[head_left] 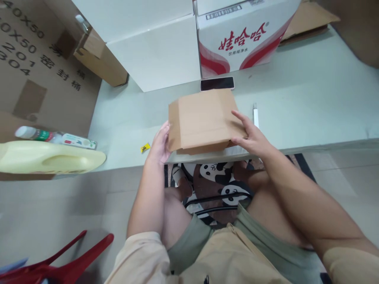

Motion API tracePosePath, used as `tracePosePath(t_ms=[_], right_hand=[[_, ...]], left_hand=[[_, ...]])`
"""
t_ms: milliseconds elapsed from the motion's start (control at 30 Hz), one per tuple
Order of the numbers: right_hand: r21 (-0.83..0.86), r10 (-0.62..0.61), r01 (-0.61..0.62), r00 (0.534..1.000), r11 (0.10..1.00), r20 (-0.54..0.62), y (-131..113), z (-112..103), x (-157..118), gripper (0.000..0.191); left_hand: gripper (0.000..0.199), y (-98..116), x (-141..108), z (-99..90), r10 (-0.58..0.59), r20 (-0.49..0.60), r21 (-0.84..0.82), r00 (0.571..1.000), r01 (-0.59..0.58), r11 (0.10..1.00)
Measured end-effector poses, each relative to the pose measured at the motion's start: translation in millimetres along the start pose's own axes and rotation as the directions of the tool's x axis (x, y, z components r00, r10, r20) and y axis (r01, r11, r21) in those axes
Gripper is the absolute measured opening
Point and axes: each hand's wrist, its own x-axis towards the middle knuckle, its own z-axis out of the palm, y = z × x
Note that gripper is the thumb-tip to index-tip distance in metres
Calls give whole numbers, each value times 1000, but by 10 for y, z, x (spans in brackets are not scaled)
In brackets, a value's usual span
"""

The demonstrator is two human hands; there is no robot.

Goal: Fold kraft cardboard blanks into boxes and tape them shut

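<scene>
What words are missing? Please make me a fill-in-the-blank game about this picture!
The left hand and right hand hold a cardboard box colored ____.
The tiny wrapper is bright ____.
The biggest writing on the white carton is colored ____.
The black-and-white animals printed below the table are ____.

Missing words: brown; yellow; red; pandas.

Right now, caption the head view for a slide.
Two hands hold a brown cardboard piece at the table, near a phone.
</scene>
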Motion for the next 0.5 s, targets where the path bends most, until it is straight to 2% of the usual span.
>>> tracePosePath(t_ms=[67, 133, 233, 367, 500], right_hand=[[-52, 1, -3, 999, 999, -34, -38, 7, 13, 107], [-96, 3, -9, 998, 995, -59, -55, 11, 22, 114], [-92, 61, -73, 990, 993, -126, -26, 45, 34, 110], [-21, 98, -108, 956, 994, -277, 59, 129, 62, 89], [-88, 48, -86, 928, 992, -368, 66, 182, 80, 63]], left_hand=[[72, 34, -37, 14, 32, 103, -35, 994, -29, 999], [91, 49, -60, 3, 48, 151, -56, 987, -40, 998], [107, 38, -64, -24, 7, 185, -76, 983, 7, 997], [100, 6, -44, 17, -8, 198, -60, 980, 21, 998], [73, -5, -28, 105, -23, 84, 23, 996, 21, 1000]])
